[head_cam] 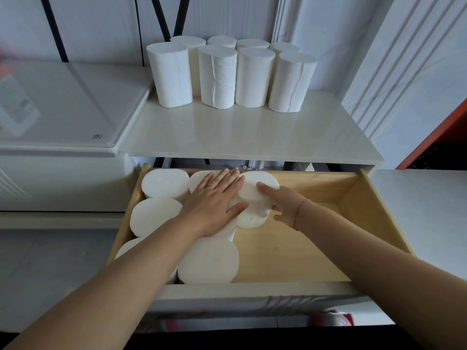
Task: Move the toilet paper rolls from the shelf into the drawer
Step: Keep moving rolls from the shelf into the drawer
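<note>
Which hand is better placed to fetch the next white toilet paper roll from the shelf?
Probably the left hand: it rests flat, holding nothing, on white rolls in the light wooden drawer, below the upright toilet paper rolls on the white shelf. The right hand grips the rightmost drawer roll.

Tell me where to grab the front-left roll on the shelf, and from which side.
Take the front-left roll round its curved side at mid-height, coming from the front. It stands upright at the row's left end, with bare shelf before it and to its left; neighbouring rolls stand close on its right and behind it.
</note>
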